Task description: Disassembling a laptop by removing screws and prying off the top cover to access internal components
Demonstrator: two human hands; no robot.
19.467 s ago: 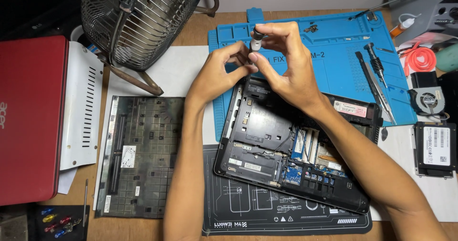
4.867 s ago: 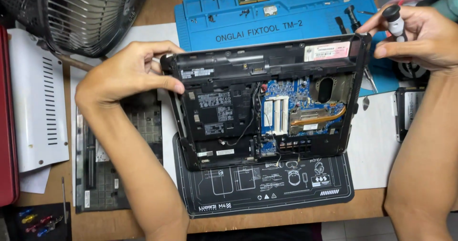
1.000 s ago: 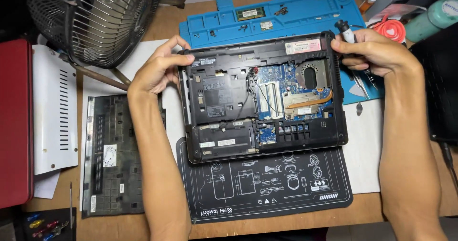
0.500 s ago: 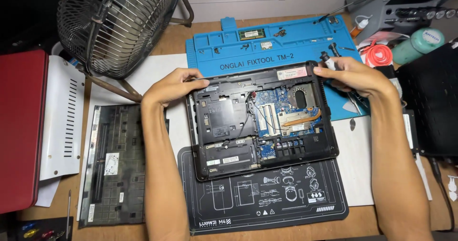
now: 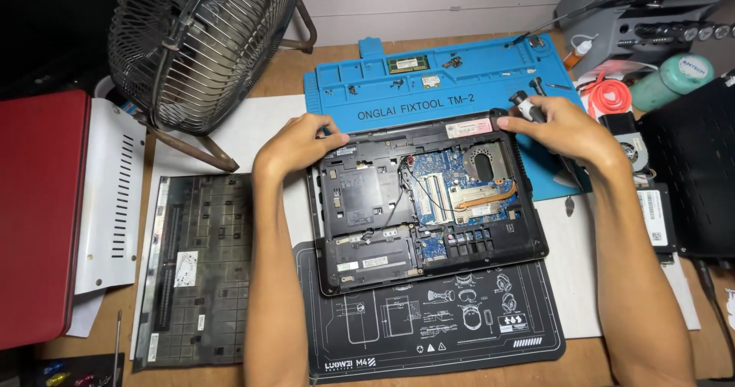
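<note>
Opened laptop base (image 5: 429, 203) now sits flat, half on the black mat (image 5: 429, 333), after being tilted up earlier; left hand (image 5: 295, 146) grips its far-left corner, fingers curled over the edge; right hand (image 5: 563, 127) rests on the far-right corner, pinching what looks like a small tube (image 5: 524, 105); blue mat (image 5: 444, 81) behind.

Electronics repair bench: blue silicone work mat (image 5: 429, 88) holding loose parts; opened laptop chassis (image 5: 429, 199); screwdrivers; metal desk fan (image 5: 199, 46).
</note>
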